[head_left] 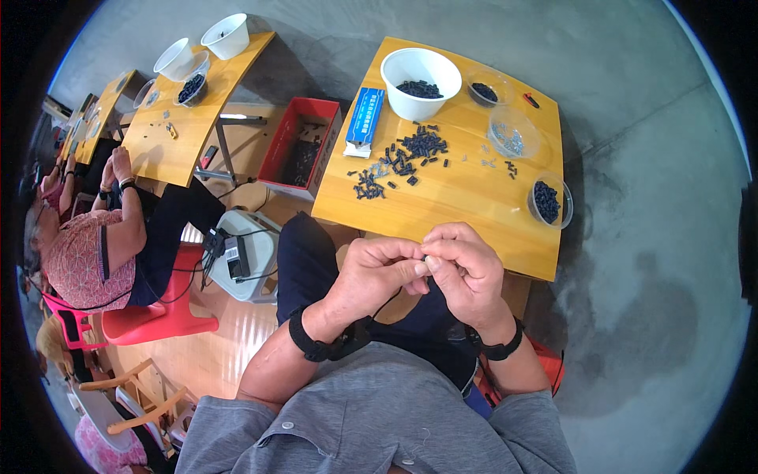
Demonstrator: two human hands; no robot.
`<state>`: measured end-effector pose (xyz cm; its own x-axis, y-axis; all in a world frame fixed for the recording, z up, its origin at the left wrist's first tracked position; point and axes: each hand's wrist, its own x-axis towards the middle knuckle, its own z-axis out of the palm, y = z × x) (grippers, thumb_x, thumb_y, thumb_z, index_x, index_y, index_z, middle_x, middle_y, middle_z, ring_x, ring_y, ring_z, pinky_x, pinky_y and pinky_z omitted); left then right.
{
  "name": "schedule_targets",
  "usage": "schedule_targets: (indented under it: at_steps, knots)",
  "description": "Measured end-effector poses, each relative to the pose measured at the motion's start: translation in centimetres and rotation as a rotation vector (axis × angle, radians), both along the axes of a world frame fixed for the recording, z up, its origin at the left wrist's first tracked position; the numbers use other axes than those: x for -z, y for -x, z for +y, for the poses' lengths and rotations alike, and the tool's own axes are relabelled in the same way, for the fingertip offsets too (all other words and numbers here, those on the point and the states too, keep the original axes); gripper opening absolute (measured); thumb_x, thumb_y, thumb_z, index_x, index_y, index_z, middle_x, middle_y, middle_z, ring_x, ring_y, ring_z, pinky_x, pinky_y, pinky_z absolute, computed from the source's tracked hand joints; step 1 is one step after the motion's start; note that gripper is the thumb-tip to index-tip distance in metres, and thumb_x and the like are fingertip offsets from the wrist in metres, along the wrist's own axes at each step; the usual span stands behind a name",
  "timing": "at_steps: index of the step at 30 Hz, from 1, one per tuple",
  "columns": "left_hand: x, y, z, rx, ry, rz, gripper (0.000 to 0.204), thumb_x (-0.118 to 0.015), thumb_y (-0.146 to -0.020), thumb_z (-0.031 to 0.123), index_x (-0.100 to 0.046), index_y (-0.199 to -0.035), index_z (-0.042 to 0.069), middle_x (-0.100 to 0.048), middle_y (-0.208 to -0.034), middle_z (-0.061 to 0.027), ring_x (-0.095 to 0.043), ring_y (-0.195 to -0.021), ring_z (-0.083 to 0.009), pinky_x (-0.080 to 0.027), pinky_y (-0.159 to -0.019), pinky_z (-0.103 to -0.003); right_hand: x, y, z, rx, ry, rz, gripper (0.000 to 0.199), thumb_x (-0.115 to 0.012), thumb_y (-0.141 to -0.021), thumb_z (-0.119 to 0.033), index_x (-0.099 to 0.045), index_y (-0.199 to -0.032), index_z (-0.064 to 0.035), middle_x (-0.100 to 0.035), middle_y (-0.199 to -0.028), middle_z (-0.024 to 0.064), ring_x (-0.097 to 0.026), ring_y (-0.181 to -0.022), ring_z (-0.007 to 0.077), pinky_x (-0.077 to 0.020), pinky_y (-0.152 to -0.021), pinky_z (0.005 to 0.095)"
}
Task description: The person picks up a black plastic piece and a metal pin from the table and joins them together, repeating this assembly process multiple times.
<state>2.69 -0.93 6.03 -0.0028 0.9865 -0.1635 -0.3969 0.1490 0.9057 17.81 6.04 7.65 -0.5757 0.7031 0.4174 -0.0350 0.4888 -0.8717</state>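
Observation:
My left hand [377,272] and my right hand [466,268] meet over my lap, just below the near edge of a small wooden table [474,213]. Their fingertips pinch a tiny dark part [424,258] between them; most of it is hidden. On the table lies a scattered pile of small black parts [403,162]. A white bowl [421,71] behind it holds more black pieces. A clear bowl [549,201] of black parts stands at the right edge. Both wrists wear black bands.
A blue and white box [365,118] lies at the table's left edge. Two clear bowls [513,133] sit at the back right. A red crate [300,146] stands on the floor to the left. Another person [103,245] sits on a red chair at a second wooden table [189,110].

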Motion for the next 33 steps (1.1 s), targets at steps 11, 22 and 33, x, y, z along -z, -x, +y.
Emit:
schedule_targets:
  at_steps: [11, 22, 33]
  knots:
    - [-0.8, -0.1, 0.2, -0.033, 0.01, -0.046, 0.008, -0.061, -0.087, 0.003, -0.066, -0.089, -0.003, -0.063, -0.074, -0.0018, -0.057, -0.066, -0.006, -0.047, -0.062, -0.019, -0.3, -0.8, 0.0, -0.006, 0.49, 0.075, 0.014, -0.057, -0.091, -0.011, -0.063, -0.088, 0.0013, -0.061, -0.081, 0.0062, -0.059, -0.067, 0.0115, -0.0478, -0.06, 0.022]
    - [-0.4, -0.3, 0.1, -0.069, -0.097, -0.063, 0.007, -0.062, -0.08, -0.006, -0.066, -0.086, -0.003, -0.057, -0.105, -0.0072, -0.054, -0.094, -0.0133, -0.044, -0.082, -0.025, 0.1, -0.6, 0.5, -0.261, 1.038, -0.057, 0.058, -0.042, -0.094, -0.054, -0.057, -0.08, 0.0009, -0.054, -0.061, 0.0057, -0.05, -0.041, 0.0093, -0.0403, -0.033, 0.0206]
    - [0.2, -0.1, -0.1, -0.016, -0.14, -0.037, 0.012, -0.061, -0.081, -0.008, -0.067, -0.09, -0.003, -0.058, -0.112, -0.0094, -0.056, -0.099, -0.0156, -0.045, -0.087, -0.027, 1.7, -1.0, 0.7, -0.539, 1.309, -0.019, 0.063, -0.042, -0.091, -0.059, -0.054, -0.074, 0.0003, -0.05, -0.053, 0.004, -0.047, -0.036, 0.009, -0.0383, -0.03, 0.0218]
